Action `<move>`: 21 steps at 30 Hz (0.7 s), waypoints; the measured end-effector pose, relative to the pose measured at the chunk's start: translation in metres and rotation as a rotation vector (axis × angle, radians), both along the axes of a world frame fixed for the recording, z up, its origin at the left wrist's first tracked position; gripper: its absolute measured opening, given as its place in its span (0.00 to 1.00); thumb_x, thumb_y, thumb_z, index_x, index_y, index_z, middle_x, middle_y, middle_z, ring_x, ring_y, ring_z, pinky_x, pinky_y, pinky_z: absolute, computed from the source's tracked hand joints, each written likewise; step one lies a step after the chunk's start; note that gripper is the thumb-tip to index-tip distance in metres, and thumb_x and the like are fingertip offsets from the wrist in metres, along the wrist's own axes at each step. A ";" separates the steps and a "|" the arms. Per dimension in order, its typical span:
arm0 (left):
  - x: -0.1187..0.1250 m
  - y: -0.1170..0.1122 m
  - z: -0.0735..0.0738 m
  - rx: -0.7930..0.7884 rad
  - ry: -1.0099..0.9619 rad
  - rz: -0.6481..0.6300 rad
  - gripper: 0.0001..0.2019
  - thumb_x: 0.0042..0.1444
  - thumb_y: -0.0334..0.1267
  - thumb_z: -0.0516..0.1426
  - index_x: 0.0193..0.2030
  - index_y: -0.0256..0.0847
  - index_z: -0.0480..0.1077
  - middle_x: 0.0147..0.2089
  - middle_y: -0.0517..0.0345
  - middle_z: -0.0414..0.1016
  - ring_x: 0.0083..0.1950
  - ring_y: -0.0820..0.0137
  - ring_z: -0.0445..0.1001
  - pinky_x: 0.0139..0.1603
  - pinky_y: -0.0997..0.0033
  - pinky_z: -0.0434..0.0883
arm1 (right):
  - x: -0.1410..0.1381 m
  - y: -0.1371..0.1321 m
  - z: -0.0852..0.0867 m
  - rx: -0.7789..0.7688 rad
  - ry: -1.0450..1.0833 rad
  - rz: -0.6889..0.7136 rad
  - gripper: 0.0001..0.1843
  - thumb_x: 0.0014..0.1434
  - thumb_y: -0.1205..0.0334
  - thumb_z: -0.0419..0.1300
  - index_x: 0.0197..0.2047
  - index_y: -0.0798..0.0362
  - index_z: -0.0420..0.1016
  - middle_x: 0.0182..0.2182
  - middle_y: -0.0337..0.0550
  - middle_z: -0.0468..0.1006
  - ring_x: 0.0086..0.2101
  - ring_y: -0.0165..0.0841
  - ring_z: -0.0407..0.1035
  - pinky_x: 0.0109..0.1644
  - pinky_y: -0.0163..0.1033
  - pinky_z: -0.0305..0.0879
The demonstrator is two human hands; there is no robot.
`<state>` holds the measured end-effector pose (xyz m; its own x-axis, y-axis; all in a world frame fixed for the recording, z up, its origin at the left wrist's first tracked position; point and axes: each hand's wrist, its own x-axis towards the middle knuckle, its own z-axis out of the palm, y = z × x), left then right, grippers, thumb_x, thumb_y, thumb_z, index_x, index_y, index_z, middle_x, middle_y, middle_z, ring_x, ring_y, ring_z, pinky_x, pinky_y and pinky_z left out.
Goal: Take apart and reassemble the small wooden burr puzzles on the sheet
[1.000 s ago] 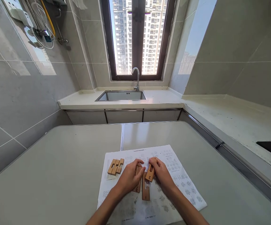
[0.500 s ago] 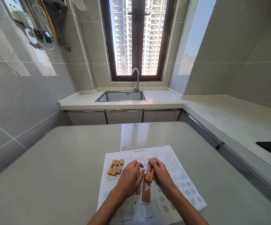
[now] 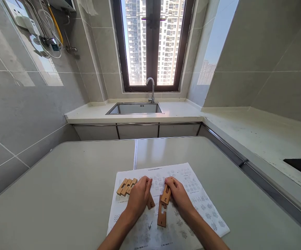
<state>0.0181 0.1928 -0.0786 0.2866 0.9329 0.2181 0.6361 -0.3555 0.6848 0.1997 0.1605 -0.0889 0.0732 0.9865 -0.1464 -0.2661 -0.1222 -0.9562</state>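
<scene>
My left hand is closed around the upper part of a notched wooden puzzle piece marked 3, whose lower end sticks out to the right. My right hand pinches the top of a slotted wooden puzzle piece marked 2. The lower end of that piece overlaps a notched wooden piece marked 1 on the printed sheet. Left of my left hand, several more notched wooden pieces lie side by side, partly hidden by the hand.
The sheet with small line drawings lies on a pale table. Beyond the table stand a counter, a sink and a faucet under a window. Another counter runs along the right.
My left hand has turned and closed on the piece marked 3, tilting it and shifting it slightly left. The grouped pieces nudged left. My right hand stays nearly still.
</scene>
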 end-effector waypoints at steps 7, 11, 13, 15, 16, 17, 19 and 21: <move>-0.004 0.009 -0.005 -0.154 -0.316 0.066 0.21 0.72 0.53 0.45 0.40 0.42 0.71 0.33 0.58 0.73 0.35 0.63 0.73 0.39 0.66 0.66 | 0.000 0.003 -0.004 0.011 0.003 -0.023 0.23 0.62 0.42 0.65 0.28 0.49 0.64 0.22 0.30 0.59 0.23 0.28 0.52 0.23 0.31 0.53; -0.002 0.012 -0.009 -0.409 -0.599 0.027 0.22 0.66 0.58 0.55 0.49 0.40 0.72 0.27 0.64 0.71 0.28 0.67 0.73 0.33 0.68 0.70 | 0.000 0.004 -0.004 0.014 0.007 -0.066 0.22 0.62 0.42 0.64 0.29 0.50 0.67 0.22 0.31 0.63 0.21 0.28 0.55 0.23 0.32 0.54; -0.001 0.012 -0.009 -0.492 -0.741 0.038 0.23 0.61 0.56 0.62 0.51 0.39 0.72 0.32 0.60 0.77 0.33 0.67 0.78 0.39 0.67 0.76 | 0.000 0.005 -0.002 0.037 0.034 -0.112 0.21 0.62 0.42 0.65 0.29 0.50 0.70 0.21 0.32 0.65 0.21 0.27 0.56 0.23 0.32 0.56; -0.001 0.012 -0.008 -0.585 -0.864 0.063 0.23 0.58 0.51 0.67 0.53 0.38 0.72 0.40 0.53 0.81 0.39 0.64 0.82 0.46 0.64 0.79 | 0.002 0.007 -0.001 0.056 0.089 -0.146 0.20 0.60 0.42 0.68 0.33 0.51 0.75 0.23 0.34 0.70 0.21 0.28 0.61 0.23 0.33 0.59; 0.000 0.012 -0.007 -0.639 -0.916 0.071 0.22 0.58 0.47 0.68 0.54 0.37 0.73 0.43 0.50 0.82 0.41 0.63 0.84 0.49 0.63 0.80 | 0.003 0.008 -0.001 0.060 0.127 -0.163 0.19 0.59 0.43 0.69 0.35 0.51 0.77 0.25 0.36 0.74 0.22 0.29 0.65 0.24 0.33 0.62; 0.000 0.012 -0.006 -0.693 -0.962 0.072 0.21 0.59 0.44 0.69 0.54 0.36 0.73 0.46 0.47 0.83 0.44 0.62 0.84 0.53 0.63 0.80 | 0.004 0.010 -0.002 0.062 0.174 -0.179 0.19 0.57 0.43 0.71 0.38 0.51 0.79 0.29 0.38 0.78 0.26 0.31 0.70 0.26 0.34 0.67; 0.000 0.012 -0.005 -0.778 -1.053 0.069 0.19 0.60 0.38 0.69 0.55 0.34 0.74 0.51 0.43 0.83 0.49 0.61 0.84 0.59 0.63 0.79 | 0.007 0.013 -0.004 0.067 0.275 -0.210 0.20 0.54 0.46 0.74 0.43 0.50 0.81 0.39 0.43 0.84 0.37 0.37 0.78 0.38 0.37 0.77; 0.000 0.011 -0.005 -0.827 -1.141 0.068 0.17 0.61 0.33 0.67 0.55 0.32 0.75 0.55 0.40 0.82 0.53 0.60 0.83 0.63 0.64 0.77 | 0.008 0.015 -0.006 0.090 0.343 -0.227 0.22 0.53 0.47 0.76 0.47 0.49 0.81 0.48 0.45 0.85 0.49 0.41 0.79 0.54 0.41 0.77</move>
